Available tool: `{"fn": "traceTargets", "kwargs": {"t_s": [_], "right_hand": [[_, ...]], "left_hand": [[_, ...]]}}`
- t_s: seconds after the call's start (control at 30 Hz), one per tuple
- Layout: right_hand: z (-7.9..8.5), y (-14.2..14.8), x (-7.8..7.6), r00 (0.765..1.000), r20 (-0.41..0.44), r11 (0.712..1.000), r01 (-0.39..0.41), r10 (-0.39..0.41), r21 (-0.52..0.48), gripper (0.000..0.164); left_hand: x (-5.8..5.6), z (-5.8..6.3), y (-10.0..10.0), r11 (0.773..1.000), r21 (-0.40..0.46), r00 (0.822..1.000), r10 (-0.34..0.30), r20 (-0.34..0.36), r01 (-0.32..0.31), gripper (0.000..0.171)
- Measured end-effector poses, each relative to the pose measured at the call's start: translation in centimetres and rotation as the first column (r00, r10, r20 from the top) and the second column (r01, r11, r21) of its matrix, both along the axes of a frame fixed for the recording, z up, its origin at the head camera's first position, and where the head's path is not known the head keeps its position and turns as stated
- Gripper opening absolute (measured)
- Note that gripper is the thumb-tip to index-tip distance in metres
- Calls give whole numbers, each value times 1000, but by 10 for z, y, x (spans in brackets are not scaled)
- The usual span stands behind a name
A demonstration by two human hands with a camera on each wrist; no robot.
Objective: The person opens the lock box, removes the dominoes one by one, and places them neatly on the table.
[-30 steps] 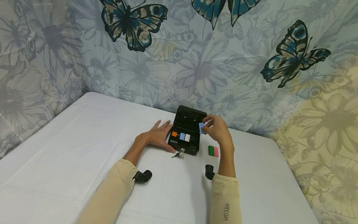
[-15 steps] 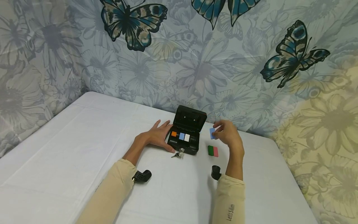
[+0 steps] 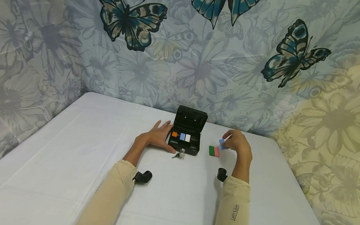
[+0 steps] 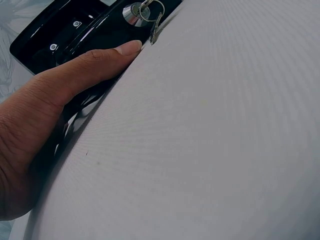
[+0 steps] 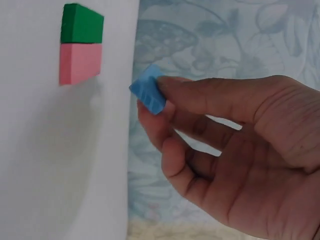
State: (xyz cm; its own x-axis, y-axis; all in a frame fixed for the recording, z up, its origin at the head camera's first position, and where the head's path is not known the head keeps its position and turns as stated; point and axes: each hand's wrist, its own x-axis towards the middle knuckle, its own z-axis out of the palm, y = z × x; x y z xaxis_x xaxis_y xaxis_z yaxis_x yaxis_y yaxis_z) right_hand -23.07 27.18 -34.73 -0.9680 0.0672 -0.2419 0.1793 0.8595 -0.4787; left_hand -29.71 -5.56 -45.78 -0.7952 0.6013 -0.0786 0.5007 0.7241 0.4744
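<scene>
A black cash box point(image 3: 184, 150) stands with its lid raised at the back of the table. Against its left side rests my left hand point(image 3: 156, 137), fingers spread, the thumb point(image 4: 95, 67) lying along the front wall near the lock. Between thumb and fingertips my right hand point(image 3: 239, 143) pinches a small blue block point(image 5: 150, 89), held above the table right of the box. Just left of that hand, a green block point(image 3: 212, 150) and a pink block point(image 3: 216, 152) lie side by side, touching. Inside the box are an orange block point(image 3: 174, 134), another blue block point(image 3: 182, 137) and a white block point(image 3: 187, 138).
Keys point(image 3: 177, 155) hang from the lock point(image 3: 182, 151) at the box's front. The white table point(image 3: 174, 193) ends close behind the box at a wall point(image 3: 202, 72) patterned with flowers and butterflies. Black wrist cameras point(image 3: 143, 177) jut from both sleeves.
My right hand has carried the blue block away from the box's raised lid, to the right and nearer, beside the green and pink blocks. The left hand has stayed at the box.
</scene>
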Motion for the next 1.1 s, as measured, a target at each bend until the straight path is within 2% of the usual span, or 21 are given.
{"fn": "traceTargets", "kwargs": {"t_s": [0.17,0.43,0.67,1.1], "right_hand": [[-7,6,-1,997,62,999,44,-46,32,34],[-19,7,-5,992,112,998,50,-54,39,30],[-19,6,-7,991,130,998,35,-41,50,26],[-18,10,-8,989,148,1000,6,-6,2,26]], "left_hand": [[0,0,1,1000,6,1000,1,1,-1,127],[1,1,-1,1000,4,1000,2,8,-2,127],[1,2,-3,1000,21,1000,10,13,-10,127],[2,5,0,1000,20,1000,2,14,-2,126]]}}
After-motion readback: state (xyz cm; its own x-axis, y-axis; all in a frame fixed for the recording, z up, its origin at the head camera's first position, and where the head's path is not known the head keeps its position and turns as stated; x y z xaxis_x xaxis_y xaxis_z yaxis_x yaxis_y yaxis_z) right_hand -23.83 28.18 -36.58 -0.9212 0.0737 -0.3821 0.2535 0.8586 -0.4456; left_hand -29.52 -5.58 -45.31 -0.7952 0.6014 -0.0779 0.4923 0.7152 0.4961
